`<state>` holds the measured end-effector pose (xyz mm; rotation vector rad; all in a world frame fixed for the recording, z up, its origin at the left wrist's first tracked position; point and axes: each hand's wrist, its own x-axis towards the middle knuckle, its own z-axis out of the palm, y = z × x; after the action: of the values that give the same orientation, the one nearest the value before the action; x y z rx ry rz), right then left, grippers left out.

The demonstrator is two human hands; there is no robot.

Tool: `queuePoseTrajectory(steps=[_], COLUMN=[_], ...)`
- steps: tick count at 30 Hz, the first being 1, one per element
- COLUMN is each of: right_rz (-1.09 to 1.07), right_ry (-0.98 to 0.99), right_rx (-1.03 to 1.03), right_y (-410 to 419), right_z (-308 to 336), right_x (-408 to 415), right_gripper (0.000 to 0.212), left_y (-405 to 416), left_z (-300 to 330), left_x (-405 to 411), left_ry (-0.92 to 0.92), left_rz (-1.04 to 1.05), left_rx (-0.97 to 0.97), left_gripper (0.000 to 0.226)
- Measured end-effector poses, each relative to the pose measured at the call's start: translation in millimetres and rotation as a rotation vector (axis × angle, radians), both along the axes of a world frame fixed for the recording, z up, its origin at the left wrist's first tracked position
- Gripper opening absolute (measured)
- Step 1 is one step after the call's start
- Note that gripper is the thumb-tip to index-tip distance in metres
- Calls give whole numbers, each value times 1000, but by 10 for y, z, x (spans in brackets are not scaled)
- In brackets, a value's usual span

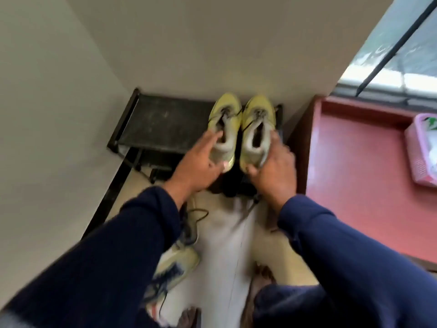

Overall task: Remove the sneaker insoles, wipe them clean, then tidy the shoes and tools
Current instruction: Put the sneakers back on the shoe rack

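Observation:
Two yellow-green sneakers with grey padded collars sit side by side, toes to the wall, on the right end of a black shoe rack. My left hand grips the heel and collar of the left sneaker. My right hand grips the heel of the right sneaker. Both sneakers rest on or just above the rack's top shelf; I cannot tell which. Whether insoles lie inside is hidden.
A red-topped table stands at the right with a pink basket on it. Another pale sneaker with dark laces lies on the floor under my left sleeve. Walls close in at the left and back. Dark shoes sit under the rack.

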<state>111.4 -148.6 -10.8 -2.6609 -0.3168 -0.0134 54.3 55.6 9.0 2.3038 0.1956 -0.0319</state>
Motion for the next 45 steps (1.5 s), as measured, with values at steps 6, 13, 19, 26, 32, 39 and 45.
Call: queuePoseTrajectory(steps=[6, 13, 19, 26, 32, 39, 45], right_rz=[315, 530, 645, 847, 791, 752, 595], right_ry=[-260, 155, 597, 1061, 1010, 933, 856], right_rx=[270, -14, -386, -492, -466, -414, -436], right_y=[146, 692, 1123, 1595, 1481, 1145, 719], right_z=[-582, -1548, -2140, -2747, -2811, -2450, -2252], right_x=[-925, -1616, -1824, -2801, -2912, -2683, -2861], right_gripper=[55, 49, 44, 67, 63, 99, 92], left_y=[960, 1418, 1247, 1300, 1304, 824, 434], left_z=[-448, -1667, -2527, -3242, -3410, -2938, -2684], left_x=[-857, -2356, -3044, -3347, -3323, -3020, -2674], left_ry=[-12, 355, 663, 1032, 998, 985, 1000], left_rz=[259, 161, 111, 197, 41, -122, -71], left_rx=[20, 23, 72, 193, 392, 233, 19], left_gripper=[17, 11, 14, 71, 23, 23, 35])
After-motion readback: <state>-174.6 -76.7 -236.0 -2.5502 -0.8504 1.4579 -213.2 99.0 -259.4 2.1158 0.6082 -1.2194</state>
